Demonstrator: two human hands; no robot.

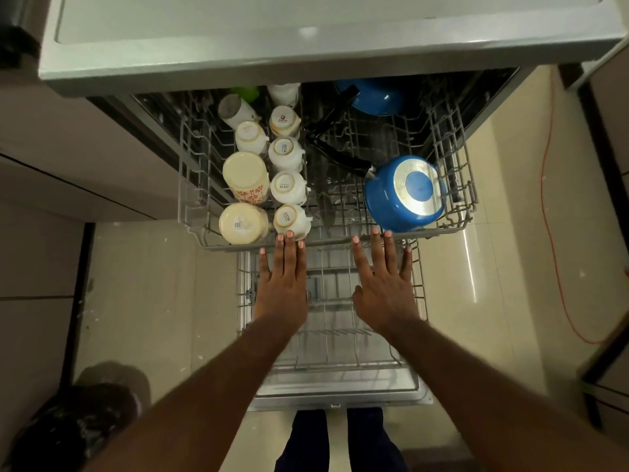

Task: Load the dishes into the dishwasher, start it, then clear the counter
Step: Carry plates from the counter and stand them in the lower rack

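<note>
The dishwasher's upper rack (190, 199) is pulled out under the counter edge. Several white cups (289, 187) and cream mugs (245, 173) stand upside down on its left side. A blue saucepan (405, 194) lies upside down at its right, and a second blue pan (374, 97) sits further back. My left hand (282, 284) has straight fingers whose tips reach the rack's front rim beside the nearest cup (291, 218). My right hand (384, 287) is flat too, fingertips at the front rim next to the blue saucepan. Neither holds anything.
Below my hands the lower rack (333, 345) rests on the open dishwasher door (340, 396). A grey counter top (272, 46) overhangs the machine. An orange cable (551, 233) runs over the tiled floor at right. A dark bag (75, 427) lies bottom left.
</note>
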